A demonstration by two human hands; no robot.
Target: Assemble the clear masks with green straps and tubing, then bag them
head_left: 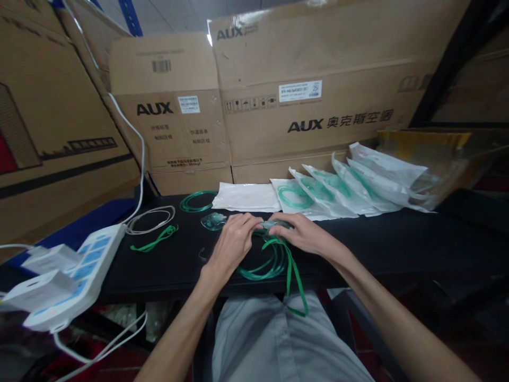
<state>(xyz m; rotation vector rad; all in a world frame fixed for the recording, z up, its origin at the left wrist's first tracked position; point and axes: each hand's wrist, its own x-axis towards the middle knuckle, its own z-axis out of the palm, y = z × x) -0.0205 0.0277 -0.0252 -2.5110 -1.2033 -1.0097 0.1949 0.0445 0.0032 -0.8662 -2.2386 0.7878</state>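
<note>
Together, left hand point(235, 233) and right hand point(302, 232) grip clear plastic point(281, 224) near looped tubing point(258, 275).

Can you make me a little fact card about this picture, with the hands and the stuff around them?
Left hand: fingers on a clear plastic piece
Right hand: holding the same piece
Under the hands: coiled green tubing
Green strap: hanging over the table's front edge
Beside left hand: clear mask
Table: black
Behind, to the right: row of packets, green showing through several
Farther back: cardboard marked AUX
Far left: white power strip
</note>
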